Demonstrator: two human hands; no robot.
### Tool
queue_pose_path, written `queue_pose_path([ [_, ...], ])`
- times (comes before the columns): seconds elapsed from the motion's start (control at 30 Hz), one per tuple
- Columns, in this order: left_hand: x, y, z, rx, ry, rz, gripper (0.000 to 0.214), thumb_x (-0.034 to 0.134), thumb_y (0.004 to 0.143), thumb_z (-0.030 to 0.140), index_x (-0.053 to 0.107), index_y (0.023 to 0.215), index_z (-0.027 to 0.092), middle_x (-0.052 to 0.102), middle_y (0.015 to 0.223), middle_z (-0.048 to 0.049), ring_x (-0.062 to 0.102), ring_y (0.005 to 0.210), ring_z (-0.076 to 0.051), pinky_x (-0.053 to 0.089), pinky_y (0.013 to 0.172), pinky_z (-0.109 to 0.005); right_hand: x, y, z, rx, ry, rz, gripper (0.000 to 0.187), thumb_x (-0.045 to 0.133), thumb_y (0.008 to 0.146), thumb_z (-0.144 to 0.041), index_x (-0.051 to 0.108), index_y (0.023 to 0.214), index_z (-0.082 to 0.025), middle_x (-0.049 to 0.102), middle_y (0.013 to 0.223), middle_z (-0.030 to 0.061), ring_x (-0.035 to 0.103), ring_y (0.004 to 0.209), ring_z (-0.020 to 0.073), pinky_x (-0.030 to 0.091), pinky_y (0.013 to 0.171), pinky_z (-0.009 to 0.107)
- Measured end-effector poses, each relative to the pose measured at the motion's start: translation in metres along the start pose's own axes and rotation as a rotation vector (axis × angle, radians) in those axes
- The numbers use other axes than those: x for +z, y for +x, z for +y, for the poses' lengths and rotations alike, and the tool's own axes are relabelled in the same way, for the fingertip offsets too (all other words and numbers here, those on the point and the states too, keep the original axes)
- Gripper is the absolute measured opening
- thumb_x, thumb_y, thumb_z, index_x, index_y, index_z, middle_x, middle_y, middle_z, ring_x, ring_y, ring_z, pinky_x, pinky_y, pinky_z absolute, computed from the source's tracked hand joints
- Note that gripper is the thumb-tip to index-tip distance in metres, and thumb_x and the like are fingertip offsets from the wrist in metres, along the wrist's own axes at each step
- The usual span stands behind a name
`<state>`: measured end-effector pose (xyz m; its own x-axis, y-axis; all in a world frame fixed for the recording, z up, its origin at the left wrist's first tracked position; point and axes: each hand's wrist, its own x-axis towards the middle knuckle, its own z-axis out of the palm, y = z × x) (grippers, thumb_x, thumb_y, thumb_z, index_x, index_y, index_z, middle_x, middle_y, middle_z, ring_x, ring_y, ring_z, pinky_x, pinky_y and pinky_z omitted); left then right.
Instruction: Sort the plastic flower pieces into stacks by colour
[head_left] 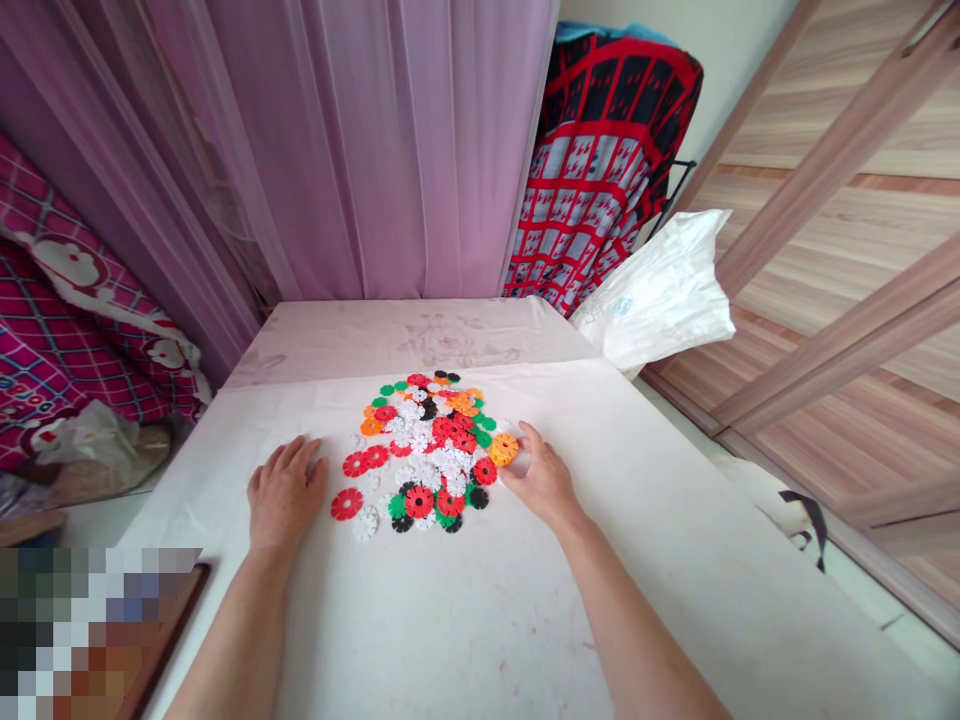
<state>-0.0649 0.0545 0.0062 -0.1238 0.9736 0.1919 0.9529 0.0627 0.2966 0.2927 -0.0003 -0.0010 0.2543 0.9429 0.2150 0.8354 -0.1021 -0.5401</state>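
Note:
A loose pile of notched plastic snowflake discs in red, white, green, black and orange lies on the table (442,620). My left hand (283,500) rests palm down left of the pile, its fingers loosely spread and holding nothing. Nearest to it are a red disc (346,504) and a white disc (366,523). On the pile's right edge my right hand (544,482) has thumb and fingers apart around the side of an orange disc (503,449); whether it touches the disc I cannot tell. Another red disc (485,471) lies close to that thumb.
Behind the table hangs a purple curtain (375,150). A white plastic bag (667,295) stands by the far right corner, near a red and black patterned cloth (577,190). Wooden wardrobe doors (847,240) are at the right. A pixelated patch covers the lower left.

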Motion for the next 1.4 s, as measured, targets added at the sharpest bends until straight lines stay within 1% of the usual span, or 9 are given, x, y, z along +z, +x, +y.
queue_pose_path([
  [0.13, -0.001, 0.000, 0.000, 0.006, 0.010, -0.005, 0.045, 0.035, 0.096, 0.037, 0.061, 0.130, 0.022, 0.054, 0.146, -0.0098, 0.042, 0.138, -0.029, 0.031, 0.114, -0.051, 0.002, 0.004, -0.005, 0.000, -0.038, -0.003, 0.078, 0.070, 0.071, -0.027, 0.040, 0.143, -0.020, 0.070, 0.118, 0.0082, 0.063, 0.110, 0.0263, 0.047, 0.098, 0.040],
  [0.37, -0.001, 0.000, 0.001, -0.002, 0.016, -0.019, 0.046, 0.034, 0.097, 0.038, 0.061, 0.131, 0.023, 0.053, 0.147, -0.0090, 0.041, 0.139, -0.028, 0.030, 0.114, -0.050, 0.002, 0.009, -0.009, -0.008, -0.131, -0.029, 0.077, 0.069, 0.074, -0.029, 0.041, 0.144, -0.018, 0.070, 0.114, 0.0109, 0.065, 0.105, 0.0267, 0.047, 0.093, 0.038],
  [0.5, 0.001, 0.001, 0.000, -0.006, 0.005, 0.006, 0.043, 0.038, 0.096, 0.036, 0.062, 0.129, 0.027, 0.055, 0.146, -0.0083, 0.042, 0.138, -0.028, 0.031, 0.114, -0.050, 0.002, 0.012, -0.010, -0.026, -0.191, -0.042, 0.075, 0.069, 0.074, -0.031, 0.043, 0.143, -0.018, 0.071, 0.108, 0.0104, 0.065, 0.100, 0.0266, 0.048, 0.090, 0.037],
  [0.77, 0.001, 0.001, 0.000, 0.012, -0.005, 0.011, 0.043, 0.038, 0.095, 0.035, 0.062, 0.129, 0.024, 0.055, 0.144, -0.0108, 0.043, 0.138, -0.030, 0.032, 0.113, -0.052, 0.006, 0.012, -0.006, -0.031, -0.199, -0.013, 0.073, 0.068, 0.073, -0.032, 0.045, 0.141, -0.016, 0.072, 0.108, 0.0106, 0.067, 0.096, 0.0257, 0.048, 0.088, 0.035],
  [0.9, 0.001, 0.001, -0.001, 0.017, 0.007, 0.014, 0.043, 0.038, 0.096, 0.036, 0.061, 0.130, 0.023, 0.055, 0.145, -0.0108, 0.043, 0.137, -0.029, 0.032, 0.113, -0.051, 0.007, 0.013, 0.002, -0.009, -0.167, 0.012, 0.074, 0.067, 0.073, -0.035, 0.044, 0.140, -0.015, 0.072, 0.107, 0.0112, 0.067, 0.096, 0.0263, 0.050, 0.086, 0.035],
  [1.07, 0.003, 0.001, -0.001, 0.003, 0.007, 0.020, 0.041, 0.040, 0.095, 0.035, 0.061, 0.129, 0.027, 0.056, 0.144, -0.0084, 0.044, 0.137, -0.028, 0.032, 0.113, -0.051, 0.004, 0.021, 0.024, 0.038, -0.166, 0.083, 0.074, 0.068, 0.072, -0.034, 0.045, 0.140, -0.018, 0.071, 0.108, 0.0096, 0.067, 0.095, 0.0253, 0.050, 0.086, 0.036],
  [1.2, 0.001, 0.000, 0.000, 0.008, 0.023, 0.013, 0.043, 0.037, 0.096, 0.036, 0.061, 0.130, 0.026, 0.055, 0.145, -0.0087, 0.043, 0.138, -0.028, 0.032, 0.113, -0.050, 0.002, 0.035, 0.038, 0.071, -0.187, 0.112, 0.071, 0.068, 0.072, -0.033, 0.046, 0.139, -0.019, 0.071, 0.104, 0.0085, 0.066, 0.092, 0.0246, 0.050, 0.084, 0.035],
  [1.3, 0.001, 0.001, -0.001, 0.017, 0.041, -0.008, 0.046, 0.034, 0.097, 0.037, 0.060, 0.131, 0.022, 0.054, 0.146, -0.0099, 0.043, 0.138, -0.029, 0.032, 0.113, -0.050, 0.002, 0.047, 0.044, 0.074, -0.192, 0.100, 0.070, 0.068, 0.073, -0.031, 0.047, 0.138, -0.019, 0.071, 0.102, 0.0079, 0.066, 0.092, 0.0236, 0.049, 0.085, 0.034],
  [1.4, 0.001, 0.001, -0.002, 0.026, 0.044, -0.010, 0.046, 0.034, 0.096, 0.038, 0.060, 0.131, 0.022, 0.054, 0.146, -0.0102, 0.043, 0.138, -0.029, 0.032, 0.113, -0.051, 0.002, 0.060, 0.047, 0.073, -0.184, 0.089, 0.071, 0.068, 0.074, -0.031, 0.046, 0.140, -0.017, 0.071, 0.102, 0.0090, 0.066, 0.093, 0.0237, 0.049, 0.086, 0.034],
])
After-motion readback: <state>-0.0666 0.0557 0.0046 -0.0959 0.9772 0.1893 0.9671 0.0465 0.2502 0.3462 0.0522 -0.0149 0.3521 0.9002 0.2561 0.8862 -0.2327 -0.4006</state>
